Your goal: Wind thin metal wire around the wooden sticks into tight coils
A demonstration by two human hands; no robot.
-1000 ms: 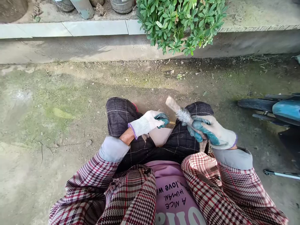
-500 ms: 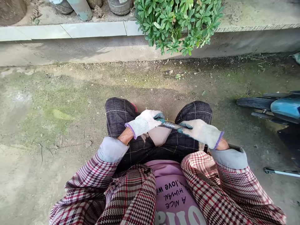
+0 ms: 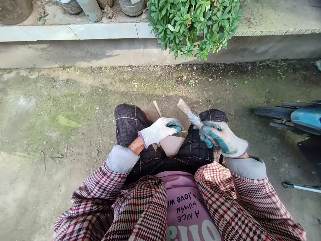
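Observation:
My right hand (image 3: 220,137), in a white knitted glove with green-coated fingers, is closed round a wooden stick (image 3: 184,106). Silvery wire (image 3: 194,117) is wound in a band below its upper end, and the stick tilts up to the left above my right knee. My left hand (image 3: 167,130), gloved alike, has its fingers curled shut near my left knee. A thinner pale stick (image 3: 157,108) juts up from behind this hand, which seems to grip it; its lower part is hidden. The two hands are apart.
Between my thighs shows a pale flat surface (image 3: 172,146). Ahead, a low concrete ledge (image 3: 100,32) carries pots, with a leafy bush (image 3: 195,26) overhanging it. To the right are a blue wheeled vehicle (image 3: 306,115) and a thin metal rod (image 3: 301,187) near the ground.
My left hand has let go of the wire-wound stick. My right hand has drawn it right and tilted its end upward. The thinner stick has come into sight behind my left hand.

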